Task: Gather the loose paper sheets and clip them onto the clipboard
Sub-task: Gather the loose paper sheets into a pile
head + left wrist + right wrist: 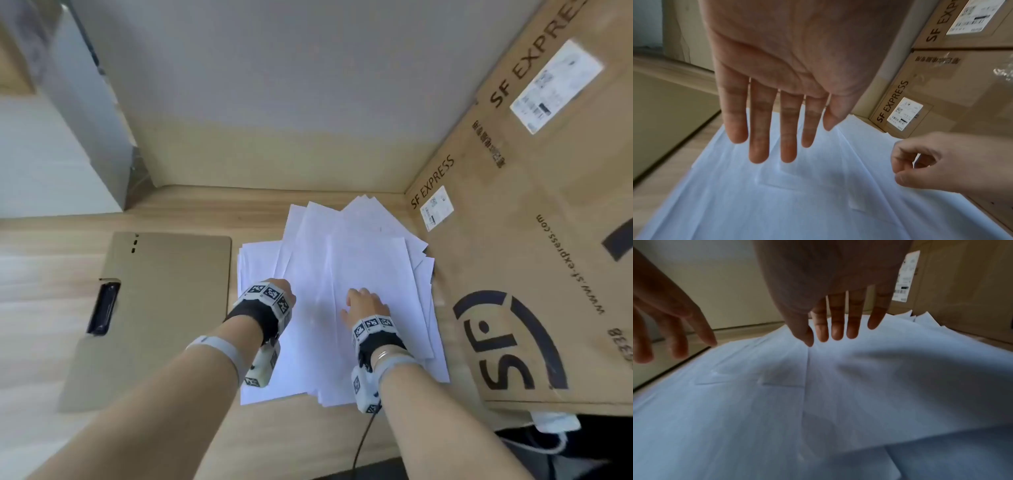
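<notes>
**Both hands over the fanned sheets, clipboard waiting at your left**

You are at the gathering step. The loose paper sheets (346, 274) lie in a fanned, overlapping spread on the tabletop (191, 212), their corners pointing different ways, with the right edge of the spread running up against the cardboard box (534, 260). Nothing is squared up yet and nothing is on the clipboard (161, 301), which lies flat just beside the sheets on their left, its black clip (102, 308) on the left edge and closed on nothing.

Your left hand (777, 73) is above the left part of the spread, fingers (758, 129) straight and slightly parted, holding nothing; whether the tips touch the paper cannot be told. Your right hand (830, 293) is over the middle of the spread, its fingers (836, 324) extended and close together with the thumb alongside, in the right wrist view; the left wrist view shows them more curled, but no sheet is pinched. In the right wrist view the top sheet bows up into a hump.

The next move probably calls for sweeping the outer sheets inward from both sides, then standing the pile on edge and tapping it to align the edges. Take care with the sheets next to the box: they could catch or crease as you draw them in. Only after that does the clip need opening.
</notes>
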A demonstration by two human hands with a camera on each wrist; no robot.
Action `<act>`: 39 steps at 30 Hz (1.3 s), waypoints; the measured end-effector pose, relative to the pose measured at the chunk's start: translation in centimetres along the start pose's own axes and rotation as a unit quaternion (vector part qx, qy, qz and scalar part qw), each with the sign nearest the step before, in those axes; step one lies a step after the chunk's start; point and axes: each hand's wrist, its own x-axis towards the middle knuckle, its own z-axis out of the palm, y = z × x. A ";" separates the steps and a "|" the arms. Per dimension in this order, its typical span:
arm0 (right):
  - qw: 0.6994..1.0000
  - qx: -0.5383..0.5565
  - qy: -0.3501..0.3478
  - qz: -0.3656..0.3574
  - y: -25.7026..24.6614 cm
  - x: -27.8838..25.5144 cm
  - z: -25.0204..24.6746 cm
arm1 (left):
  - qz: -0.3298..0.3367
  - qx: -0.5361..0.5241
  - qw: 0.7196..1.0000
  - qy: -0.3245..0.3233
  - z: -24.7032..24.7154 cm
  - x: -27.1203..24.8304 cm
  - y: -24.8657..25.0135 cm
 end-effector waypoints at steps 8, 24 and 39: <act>0.996 0.072 0.003 0.061 -0.1 1.6 2.5 | 0.002 -0.036 0.999 -0.027 0.8 2.8 1.7; 0.968 0.250 0.028 0.023 2.1 3.8 0.3 | -0.051 -0.437 0.898 -0.003 2.9 6.4 5.3; 0.969 0.241 -0.014 -0.047 6.8 4.3 1.2 | -0.074 -0.326 0.941 0.048 1.7 6.9 10.4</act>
